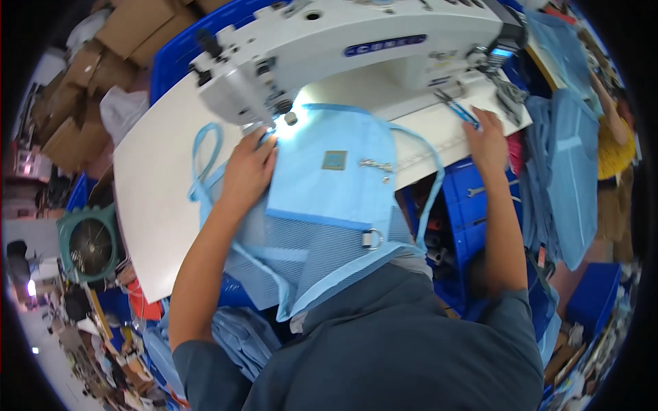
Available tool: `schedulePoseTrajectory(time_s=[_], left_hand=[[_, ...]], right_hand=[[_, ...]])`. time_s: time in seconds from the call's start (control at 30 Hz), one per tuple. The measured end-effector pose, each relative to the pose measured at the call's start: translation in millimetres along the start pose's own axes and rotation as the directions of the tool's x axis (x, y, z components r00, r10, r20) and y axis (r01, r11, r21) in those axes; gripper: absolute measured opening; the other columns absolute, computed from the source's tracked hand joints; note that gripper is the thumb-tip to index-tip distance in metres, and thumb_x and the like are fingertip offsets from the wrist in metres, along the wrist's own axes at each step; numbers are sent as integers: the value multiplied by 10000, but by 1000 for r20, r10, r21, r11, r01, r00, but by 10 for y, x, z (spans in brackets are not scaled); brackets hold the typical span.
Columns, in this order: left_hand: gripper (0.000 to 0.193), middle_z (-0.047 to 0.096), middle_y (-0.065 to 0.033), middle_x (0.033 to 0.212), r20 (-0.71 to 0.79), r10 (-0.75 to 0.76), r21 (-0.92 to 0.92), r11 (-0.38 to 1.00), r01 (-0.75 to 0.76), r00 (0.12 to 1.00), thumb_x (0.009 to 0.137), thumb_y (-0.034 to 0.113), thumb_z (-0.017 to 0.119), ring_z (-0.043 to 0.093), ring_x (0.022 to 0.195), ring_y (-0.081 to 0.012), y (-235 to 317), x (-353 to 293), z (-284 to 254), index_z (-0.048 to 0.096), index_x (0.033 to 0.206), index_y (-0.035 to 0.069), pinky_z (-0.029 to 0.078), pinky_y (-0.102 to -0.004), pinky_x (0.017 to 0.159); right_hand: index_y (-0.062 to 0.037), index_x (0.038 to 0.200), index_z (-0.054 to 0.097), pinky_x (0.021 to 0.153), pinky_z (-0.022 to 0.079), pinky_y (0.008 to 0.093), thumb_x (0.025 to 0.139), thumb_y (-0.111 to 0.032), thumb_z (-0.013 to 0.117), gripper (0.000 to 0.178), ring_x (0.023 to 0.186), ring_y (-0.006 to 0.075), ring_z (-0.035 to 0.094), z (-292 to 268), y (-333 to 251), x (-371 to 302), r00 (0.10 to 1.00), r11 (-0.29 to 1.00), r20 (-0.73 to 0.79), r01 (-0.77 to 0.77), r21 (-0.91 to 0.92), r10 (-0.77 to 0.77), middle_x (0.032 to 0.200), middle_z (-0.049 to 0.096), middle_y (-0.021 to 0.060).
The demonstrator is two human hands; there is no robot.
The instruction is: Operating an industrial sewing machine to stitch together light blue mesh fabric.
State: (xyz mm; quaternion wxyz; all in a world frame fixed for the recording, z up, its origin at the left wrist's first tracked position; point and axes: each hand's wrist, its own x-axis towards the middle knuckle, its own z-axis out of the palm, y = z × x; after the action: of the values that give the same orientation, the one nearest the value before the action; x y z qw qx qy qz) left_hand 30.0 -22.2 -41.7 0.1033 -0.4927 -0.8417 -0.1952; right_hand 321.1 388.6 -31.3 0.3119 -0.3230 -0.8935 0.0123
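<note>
A light blue bag [332, 185] of cloth and mesh, with long straps, lies across the white sewing table and hangs over its near edge. Its upper left edge reaches under the lit head of a white sewing machine [233, 96]. Close beside the needle area, my left hand [248, 168] pinches that edge, fingertips partly hidden. Over at the table's right side, my right hand [487, 140] has its fingers closed on the blue handles of small scissors [456, 107], blades pointing to the far left. A small square patch and a metal clasp show on the bag.
Light blue cloth pieces [565, 178] hang at the right beside a blue drawer unit [473, 195]. Left of the table stand a green fan [89, 243] and cardboard boxes [75, 130]. A blue bin [168, 65] is behind the machine. Another person's arm [610, 109] shows far right.
</note>
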Motion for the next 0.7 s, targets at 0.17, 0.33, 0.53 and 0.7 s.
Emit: schedulePoseTrajectory(time_s=[0.17, 0.33, 0.53, 0.7], left_hand=[[268, 676, -147, 1376, -25, -4, -20, 1000, 3, 1000, 1013, 170, 681, 664, 1220, -346, 65, -12, -94, 763, 1256, 92, 548, -425, 1045], [275, 676, -137, 1381, -10, 13, 12, 1000, -13, 1000, 1008, 169, 682, 662, 1224, -340, 73, 5, -106, 765, 1260, 96, 549, -424, 1041], [296, 657, -142, 1411, 13, 35, 21, 999, -35, 999, 1029, 214, 650, 640, 1258, -352, -28, -23, -84, 763, 1294, 146, 534, -440, 1053], [325, 654, -155, 1424, 65, 6, -55, 998, -2, 998, 1038, 225, 635, 617, 1295, -374, 0, -23, -87, 741, 1331, 132, 506, -452, 1100]], right_hand=[[6, 1063, 768, 695, 572, 361, 1024, -383, 727, 393, 931, 200, 728, -287, 61, -814, 577, 734, 775, -639, 232, 258, 1016, 757, 118], [34, 1511, 566, 1023, 541, 328, 1003, -368, 741, 671, 1226, 219, 664, -19, -284, -2045, 335, 397, 893, -807, 436, -300, 1367, 697, 152], [11, 1620, 409, 1185, 414, 385, 993, -321, 752, 789, 1411, 236, 526, -41, -1081, -2184, 249, -22, 895, -965, 260, -371, 1556, 555, 122], [13, 1603, 440, 1152, 451, 367, 932, -466, 806, 902, 1367, 223, 581, -151, -1036, -2264, 329, -257, 713, -943, 212, -620, 1521, 594, 125]])
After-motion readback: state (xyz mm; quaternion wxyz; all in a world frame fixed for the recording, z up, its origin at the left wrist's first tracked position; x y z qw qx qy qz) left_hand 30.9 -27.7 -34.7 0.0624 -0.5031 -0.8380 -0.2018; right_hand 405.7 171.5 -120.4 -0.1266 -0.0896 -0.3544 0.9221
